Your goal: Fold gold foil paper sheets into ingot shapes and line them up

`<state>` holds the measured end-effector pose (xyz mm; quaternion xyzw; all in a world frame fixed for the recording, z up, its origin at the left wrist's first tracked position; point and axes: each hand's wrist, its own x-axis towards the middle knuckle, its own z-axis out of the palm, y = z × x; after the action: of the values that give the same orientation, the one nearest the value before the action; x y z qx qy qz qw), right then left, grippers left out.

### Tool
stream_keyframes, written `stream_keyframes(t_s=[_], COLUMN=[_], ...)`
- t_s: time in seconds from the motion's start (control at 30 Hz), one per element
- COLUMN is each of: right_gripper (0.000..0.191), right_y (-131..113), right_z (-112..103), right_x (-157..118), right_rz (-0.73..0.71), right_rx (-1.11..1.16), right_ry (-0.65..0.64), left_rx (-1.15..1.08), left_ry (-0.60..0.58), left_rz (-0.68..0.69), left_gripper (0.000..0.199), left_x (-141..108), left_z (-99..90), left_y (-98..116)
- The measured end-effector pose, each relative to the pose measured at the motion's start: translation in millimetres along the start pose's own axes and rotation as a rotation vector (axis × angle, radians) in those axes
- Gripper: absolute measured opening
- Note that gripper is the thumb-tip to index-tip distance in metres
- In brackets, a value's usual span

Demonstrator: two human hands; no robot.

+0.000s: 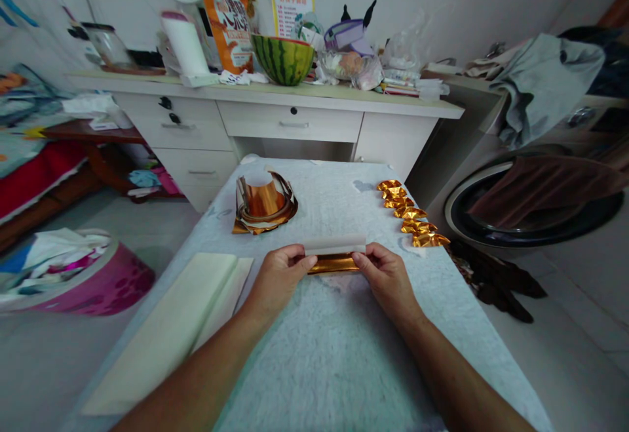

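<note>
Between my hands, just above the table, is a sheet of gold foil paper (336, 263), its lower part folded into a narrow gold band and its pale backing standing up behind. My left hand (282, 274) pinches the left end between thumb and fingers. At the right end, my right hand (388, 276) grips it the same way. A curled stack of gold foil sheets (265, 202) stands beyond my left hand. Several folded gold foil pieces (405, 214) lie in a row along the table's right edge. Pale folded paper (167, 333) lies beside my left forearm.
The table (339, 353) has a light cloth cover. Behind it stands a white cabinet (295, 117) carrying half a watermelon (284, 59) and an orange snack bag (227, 19). A pink bin (113, 274) is on the left, a washing machine (462, 202) on the right.
</note>
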<state>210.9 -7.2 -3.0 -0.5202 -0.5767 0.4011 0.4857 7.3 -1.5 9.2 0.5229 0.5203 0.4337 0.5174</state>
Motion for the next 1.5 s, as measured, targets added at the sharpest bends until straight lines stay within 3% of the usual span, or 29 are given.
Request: stream_keyframes(t_s=[0.17,0.43,0.63,0.8,1.03,1.4,1.5], right_gripper=[0.025,0.022,0.020,0.020,0.016,0.013,0.009], right_y=[0.7,3.3,-1.8,-2.3,2.7,7.2,6.7], right_z=[-0.3,-2.2,-2.4,-0.1,4.5,5.9,7.7], right_x=[0.6,1.6,1.6,1.5,-0.4,2.1,1.7], right_rz=[0.009,-0.012,0.047,0.046,-0.052,-0.033,-0.029], right_rx=[0.000,0.154,0.190,0.049,-0.513,-0.608,-0.612], right_ry=[0.007,-0.059,-0.087,-0.069,0.009,-0.039,-0.034], left_rx=[0.043,0.188,0.103,0.061,0.430,1.010,1.067], left_ry=[0.018,0.041,-0.032,-0.071,-0.016,-0.001,0.015], left_rz=[0.035,0.243,0.097,0.038,0.114,0.188,0.182], left_gripper=[0.019,0.016,0.018,0.019,0.013,0.012,0.008], left_x=[-1.0,-5.9,-1.9,-0.5,-1.8,-0.3,-1.3], left_z=[0.5,-3.2,-0.8,1.2,2.0,3.5,4.7], left_y=[0.6,3.0,-2.4,-5.6,-7.9,-9.0,-10.2])
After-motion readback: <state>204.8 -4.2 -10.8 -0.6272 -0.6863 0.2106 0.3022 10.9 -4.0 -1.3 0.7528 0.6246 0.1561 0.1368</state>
